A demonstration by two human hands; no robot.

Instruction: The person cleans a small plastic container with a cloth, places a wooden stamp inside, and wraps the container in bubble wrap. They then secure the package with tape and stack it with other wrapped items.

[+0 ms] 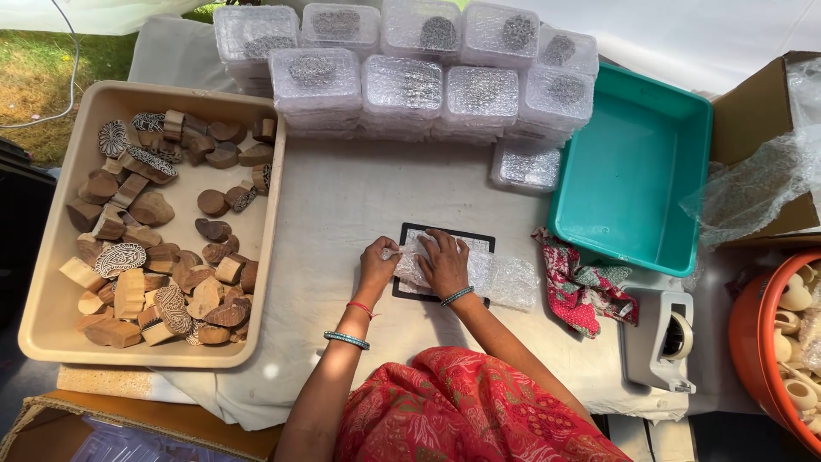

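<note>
The fingers of the left hand [377, 262] are curled in, pinching the near-left edge of a crinkled sheet of clear bubble wrap [479, 272]. The right hand [445, 261] lies flatter, fingers spread only a little and pressed down on the wrap's top, as if pinning it over something underneath; what is inside I cannot tell. The wrap sits on a black-bordered flat rectangular mat [445, 237] in the middle of the cloth-covered tabletop [359, 192], with its loose tail trailing off toward 3 o'clock, probably so the fold stays close to the body where both hands can bear on it.

At 9 o'clock from the hands stands a beige plastic tray [47, 329] heaped with carved wooden printing blocks [154, 248], within easy reach of the left arm. At 12 o'clock, 2 rows of bubble-wrapped bundles [402, 85] are stacked well apart from the hands, out of the working area. A teal plastic tub [629, 171] sits at 2 o'clock, and a crumpled red patterned cloth [581, 287] lies just beside the wrap's tail. A grey tape dispenser [658, 334] stands at 4 o'clock near the right hand's side, and an orange bowl of pale rounded pieces [782, 342] sits at the far right edge.
</note>
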